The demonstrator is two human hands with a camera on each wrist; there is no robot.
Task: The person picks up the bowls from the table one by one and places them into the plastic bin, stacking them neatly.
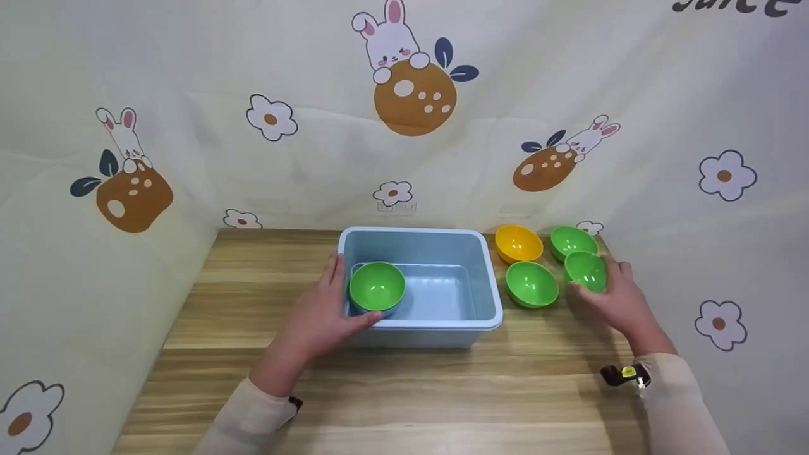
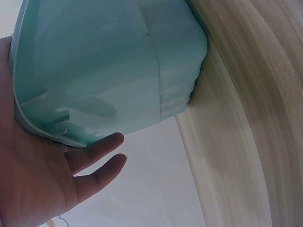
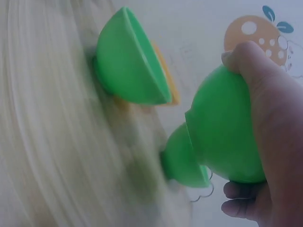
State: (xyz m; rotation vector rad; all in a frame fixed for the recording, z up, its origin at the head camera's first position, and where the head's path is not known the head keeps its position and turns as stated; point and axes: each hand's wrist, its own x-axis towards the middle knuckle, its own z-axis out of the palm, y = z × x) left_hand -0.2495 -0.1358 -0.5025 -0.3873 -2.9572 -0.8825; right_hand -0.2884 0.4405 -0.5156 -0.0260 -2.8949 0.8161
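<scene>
My left hand (image 1: 319,316) rests against the front left corner of a light blue plastic bin (image 1: 420,325). Its thumb lies over the front rim, and in the left wrist view two fingers (image 2: 97,182) stretch out beside the bin's wall. Inside the bin at the left sits a green bowl (image 1: 377,287), with a bluish edge showing beneath it. At the right, my right hand (image 1: 622,300) grips another green bowl (image 1: 584,272) between thumb and fingers. The right wrist view shows this bowl (image 3: 225,127) tilted and raised off the table.
Right of the bin stand an orange bowl (image 1: 518,244), a green bowl (image 1: 531,285) in front of it, and a further green bowl (image 1: 573,242) at the back. The wooden table (image 1: 404,404) meets a patterned cloth (image 1: 303,170) behind and at both sides.
</scene>
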